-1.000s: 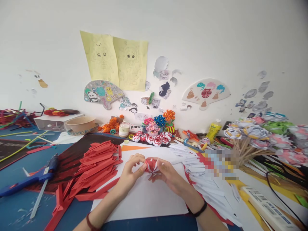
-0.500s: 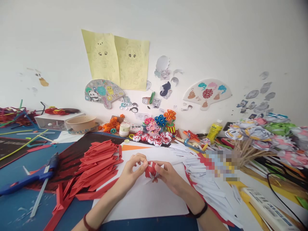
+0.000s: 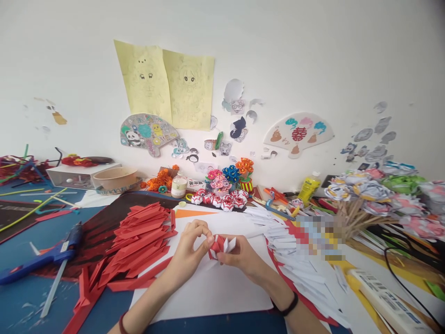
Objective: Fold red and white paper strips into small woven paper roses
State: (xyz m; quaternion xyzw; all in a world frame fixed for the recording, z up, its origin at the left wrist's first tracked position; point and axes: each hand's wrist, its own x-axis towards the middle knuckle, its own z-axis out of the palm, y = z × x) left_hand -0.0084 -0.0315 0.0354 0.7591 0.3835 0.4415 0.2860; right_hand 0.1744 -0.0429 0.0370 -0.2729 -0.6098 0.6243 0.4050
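Observation:
Both my hands meet over a white sheet (image 3: 215, 287) at the table's middle. Between them is a small red and white folded paper flower (image 3: 221, 245). My left hand (image 3: 189, 253) pinches its left side with thumb and fingers curled. From the right, my right hand (image 3: 241, 256) cups and grips it, a black band on that wrist. A heap of folded red paper strips (image 3: 142, 236) lies just left of my left hand. Folded white paper strips (image 3: 295, 260) spread out to the right of my right hand.
A blue hot glue gun (image 3: 45, 255) lies at the left. A row of finished red and white flowers (image 3: 219, 200), small paper bouquets (image 3: 231, 176), a bowl (image 3: 116, 177) and a yellow glue bottle (image 3: 308, 186) stand at the back. Paper flowers on sticks (image 3: 378, 195) and a power strip (image 3: 385, 301) are at right.
The flower piece has been turned and drawn tighter between my fingers, showing more white points on its right. Both hands stayed in place over the white sheet.

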